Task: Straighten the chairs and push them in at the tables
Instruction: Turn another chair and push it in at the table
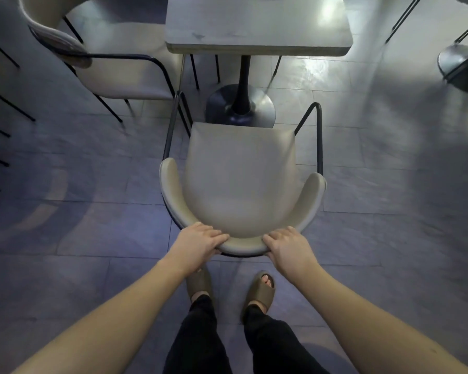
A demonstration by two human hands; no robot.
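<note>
Both arms are reaching forward and down, bare to past the elbow, and the two hands are gripping the curved backrest of the beige chair [241, 184] from behind. The left hand [200, 238] is wrapping its fingers [219, 236] over the top of the rim, thumb seemingly tucked under the rear edge, though blur is making that hard to confirm; the right hand [287, 247] is mirroring it, fingers [274, 237] curled closed over the rim, a short stretch of bare backrest lying between the two grips. Ahead of the fingers the seat is pointing at the square tabletop [257, 28], its front edge sitting over the round pedestal base [241, 109] but still short of the tabletop's near edge, so open floor [389, 211] is showing between chair and table. The black armrest rails are flanking the seat on both sides. Beyond the left fingers a second beige chair [106, 63] is standing angled at the tabletop's left corner, close to the held chair's left rail. Clear tiled floor is lying to the right of the right fingers. Two chairs are showing fully, one table, and another base [457, 60] far right. Behind the hands, two feet in sandals [260, 290] are standing on the floor.
</note>
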